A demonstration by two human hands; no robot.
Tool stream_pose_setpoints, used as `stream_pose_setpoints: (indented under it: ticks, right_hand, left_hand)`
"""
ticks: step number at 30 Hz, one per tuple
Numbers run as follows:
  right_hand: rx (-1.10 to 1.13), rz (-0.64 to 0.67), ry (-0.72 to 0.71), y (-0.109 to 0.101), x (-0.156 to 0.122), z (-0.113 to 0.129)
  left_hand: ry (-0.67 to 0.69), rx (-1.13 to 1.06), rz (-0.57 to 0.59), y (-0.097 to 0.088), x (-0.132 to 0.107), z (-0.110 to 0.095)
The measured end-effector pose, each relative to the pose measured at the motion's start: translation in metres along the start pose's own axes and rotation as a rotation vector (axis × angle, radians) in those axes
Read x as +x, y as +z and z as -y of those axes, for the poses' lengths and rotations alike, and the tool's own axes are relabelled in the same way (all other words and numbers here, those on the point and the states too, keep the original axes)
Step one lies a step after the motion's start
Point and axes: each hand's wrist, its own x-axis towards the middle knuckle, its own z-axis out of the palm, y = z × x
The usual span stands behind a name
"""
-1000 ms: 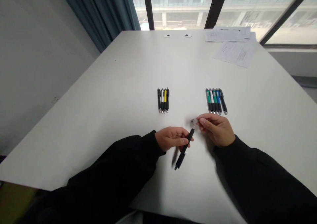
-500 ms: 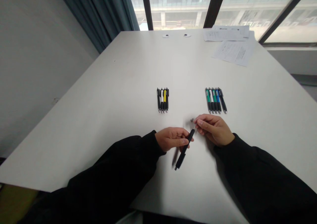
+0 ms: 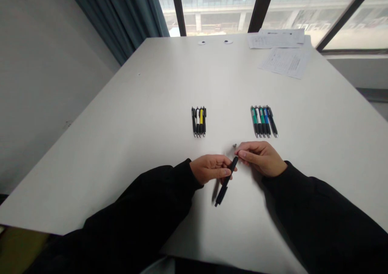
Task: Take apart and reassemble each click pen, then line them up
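My left hand [image 3: 212,169] is closed on a black click pen barrel [image 3: 224,185], thumb on top. The barrel slants, its clip and button end toward me and its front end up toward my right hand. The fingers of my right hand [image 3: 259,156] pinch the thin pen refill right at that front end; the fingertips hide most of it. Just beyond those fingertips a small metal pen tip [image 3: 234,145] lies on the white table [image 3: 145,116].
Beyond my left hand lies a row of several pens [image 3: 199,122], black, white and yellow. Another row, green, white, blue and black pens [image 3: 263,122], lies past my right hand. Paper sheets [image 3: 283,60] and two small white oval pieces [image 3: 228,42] lie near the window.
My right fingertips have moved slightly closer to the barrel's front end; the thin refill piece seen between them has shortened. My left hand keeps its hold, nearly still.
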Motion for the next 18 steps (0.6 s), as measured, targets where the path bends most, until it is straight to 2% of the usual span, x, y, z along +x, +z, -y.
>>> stream_pose_setpoints:
  ticks: [5, 12, 18]
  right_hand:
    - [-0.014, 0.064, 0.011, 0.0032, -0.0018, 0.0053]
    - [0.054, 0.045, -0.003, 0.0006, -0.002, 0.001]
    - [0.005, 0.077, 0.001, 0.0001, -0.0011, 0.0002]
  left_hand:
    - [0.007, -0.021, -0.003, 0.0008, 0.0, -0.0012]
    - [-0.001, -0.026, -0.007, 0.0014, -0.0008, -0.0025]
    - [-0.004, -0.031, 0.001, 0.0017, -0.0002, -0.0032]
